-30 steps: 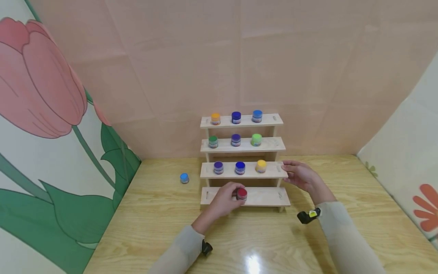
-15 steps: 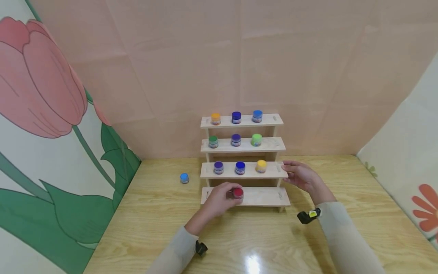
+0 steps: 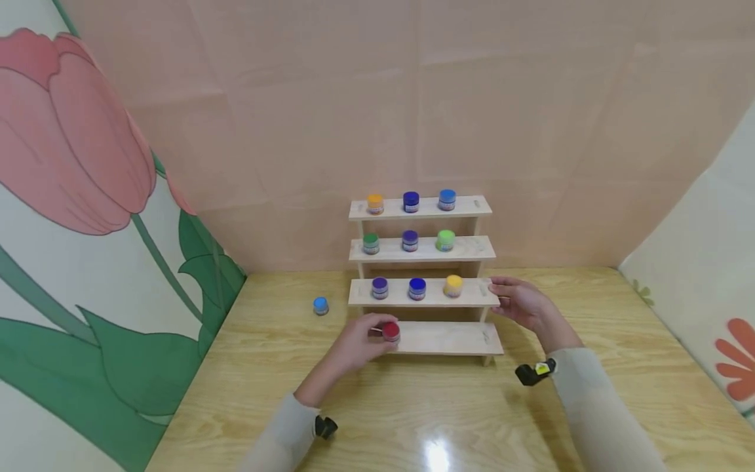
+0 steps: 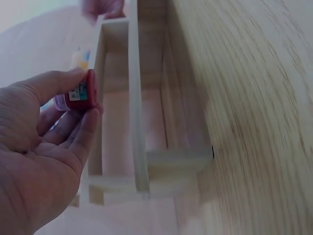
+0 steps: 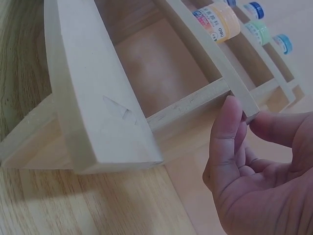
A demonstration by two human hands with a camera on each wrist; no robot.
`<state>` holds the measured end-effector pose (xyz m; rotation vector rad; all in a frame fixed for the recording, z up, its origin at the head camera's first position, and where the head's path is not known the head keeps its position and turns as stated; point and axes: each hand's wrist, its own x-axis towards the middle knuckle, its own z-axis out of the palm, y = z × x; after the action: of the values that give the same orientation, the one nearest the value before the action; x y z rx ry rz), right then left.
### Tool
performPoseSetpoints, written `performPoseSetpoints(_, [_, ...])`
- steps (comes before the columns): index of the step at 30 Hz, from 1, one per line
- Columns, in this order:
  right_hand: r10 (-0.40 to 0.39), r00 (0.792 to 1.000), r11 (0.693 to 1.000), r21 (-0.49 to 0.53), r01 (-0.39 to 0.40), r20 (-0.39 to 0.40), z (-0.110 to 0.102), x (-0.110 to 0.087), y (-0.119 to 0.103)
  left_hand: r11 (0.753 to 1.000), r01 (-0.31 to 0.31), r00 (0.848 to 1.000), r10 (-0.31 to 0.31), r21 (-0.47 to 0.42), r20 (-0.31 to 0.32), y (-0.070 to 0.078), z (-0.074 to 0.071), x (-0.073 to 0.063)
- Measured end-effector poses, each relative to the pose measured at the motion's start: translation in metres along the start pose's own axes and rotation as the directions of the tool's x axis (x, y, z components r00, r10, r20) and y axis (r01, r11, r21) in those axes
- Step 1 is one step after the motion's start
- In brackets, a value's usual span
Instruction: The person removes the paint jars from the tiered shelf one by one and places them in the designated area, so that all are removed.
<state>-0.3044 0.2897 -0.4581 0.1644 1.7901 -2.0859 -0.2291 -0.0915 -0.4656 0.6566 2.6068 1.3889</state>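
Observation:
My left hand (image 3: 354, 343) holds a small red-lidded paint jar (image 3: 390, 332) between thumb and fingers, over the left end of the bottom shelf. In the left wrist view the red jar (image 4: 83, 92) shows tipped sideways, its label facing the thumb. A four-step wooden rack (image 3: 451, 338) stands on the table. At its right side, my right hand (image 3: 525, 305) pinches the end of the second shelf from the bottom; the right wrist view shows thumb and fingertips on that corner. On this shelf stand a purple jar (image 3: 380, 288), a blue jar (image 3: 417, 289) and a yellow jar (image 3: 453, 286).
The two upper shelves carry further jars, among them an orange one (image 3: 375, 204) and a light green one (image 3: 445, 240). A light blue jar (image 3: 320, 306) stands on the wooden table (image 3: 472, 419), left of the rack. A pinkish cloth (image 3: 295, 131) hangs behind.
My left hand has moved left along the bottom shelf with the red-lidded jar, from near its middle to its left end. My right hand keeps its grip on the rack.

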Motion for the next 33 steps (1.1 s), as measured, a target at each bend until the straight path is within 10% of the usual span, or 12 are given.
performPoseSetpoints(33, [0.002,1.000,1.000,-0.018,-0.002,-0.005,-0.001,0.000,0.001,0.991,0.124,0.971,-0.112,0.048,-0.210,-0.064,-0.071,-0.027])
